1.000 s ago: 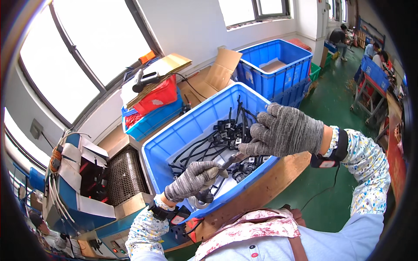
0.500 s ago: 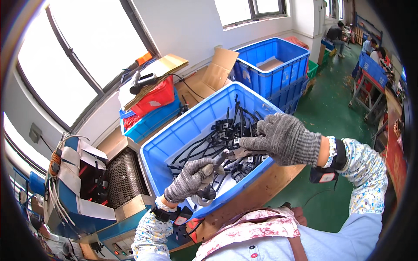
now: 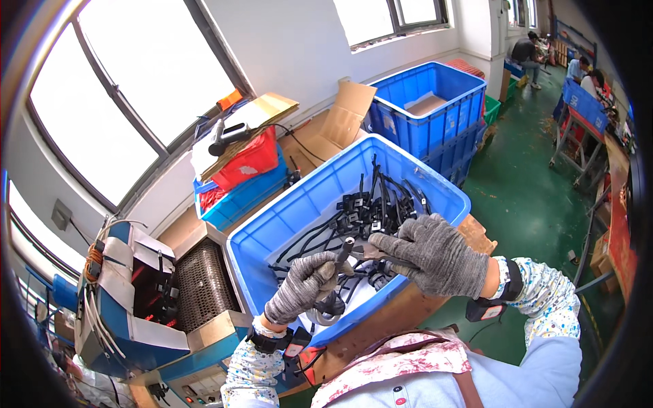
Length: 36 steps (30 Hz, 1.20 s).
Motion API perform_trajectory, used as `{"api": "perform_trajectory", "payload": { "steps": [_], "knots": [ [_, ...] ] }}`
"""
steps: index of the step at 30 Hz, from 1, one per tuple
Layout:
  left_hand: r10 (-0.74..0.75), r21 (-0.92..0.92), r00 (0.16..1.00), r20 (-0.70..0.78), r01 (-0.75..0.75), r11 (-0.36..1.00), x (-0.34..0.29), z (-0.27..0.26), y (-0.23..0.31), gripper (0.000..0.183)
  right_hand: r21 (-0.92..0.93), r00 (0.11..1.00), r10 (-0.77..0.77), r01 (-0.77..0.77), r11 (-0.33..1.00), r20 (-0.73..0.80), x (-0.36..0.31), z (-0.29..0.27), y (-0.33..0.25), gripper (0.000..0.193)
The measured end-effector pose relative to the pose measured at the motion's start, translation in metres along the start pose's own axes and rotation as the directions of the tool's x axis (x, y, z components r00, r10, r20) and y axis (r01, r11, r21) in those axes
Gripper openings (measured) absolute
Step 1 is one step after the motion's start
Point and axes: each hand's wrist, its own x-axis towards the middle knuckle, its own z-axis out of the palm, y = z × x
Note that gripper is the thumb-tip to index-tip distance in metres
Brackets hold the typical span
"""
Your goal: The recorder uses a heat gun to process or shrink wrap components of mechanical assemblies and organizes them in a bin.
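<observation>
My gloved left hand (image 3: 304, 284) & right hand (image 3: 433, 253) both pinch one black cable piece (image 3: 354, 250) over the blue bin (image 3: 286, 211). Looks light, bendy; I'd grip its stiff plug end.

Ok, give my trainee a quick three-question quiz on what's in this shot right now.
1. True or false: both hands wear grey knit gloves.
2. What lies in the blue bin under the hands? A) black cable parts B) red cloths C) white cups
3. Which hand grips the black cable part from below?

Key: 1 true: left hand and right hand are both gloved. 2 A, a pile of black cable parts. 3 the left hand.
</observation>
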Motion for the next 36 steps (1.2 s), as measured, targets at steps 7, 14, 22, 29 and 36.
{"api": "perform_trajectory", "payload": {
  "steps": [7, 14, 22, 29, 36],
  "knots": [
    [-0.01, 0.043, 1.0, 0.028, 0.009, 0.999, 0.007, 0.007, -0.008, 0.039, 0.016, 0.997, -0.036, 0.035, 0.999, 0.073, -0.012, 0.013, 0.018, 0.054],
    [0.152, 0.164, 0.988, -0.034, -0.145, 0.976, 0.015, 0.014, -0.034, 0.021, 0.085, 0.976, 0.171, -0.183, 0.979, 0.136, -0.01, 0.002, -0.014, 0.048],
    [0.069, -0.036, 0.997, -0.018, -0.069, 0.997, 0.017, 0.016, -0.029, 0.019, -0.018, 0.956, 0.289, -0.288, 0.957, 0.054, -0.038, -0.008, -0.018, 0.05],
    [0.033, -0.049, 0.999, -0.026, -0.035, 0.998, 0.014, 0.021, -0.022, 0.015, -0.056, 0.964, 0.267, -0.267, 0.962, -0.013, -0.036, -0.002, -0.016, 0.05],
    [0.036, -0.038, 0.999, -0.001, -0.036, 0.999, 0.012, 0.018, -0.022, 0.017, 0.004, 0.961, 0.278, -0.278, 0.961, 0.002, -0.037, 0.002, -0.018, 0.057]
  ]
}}
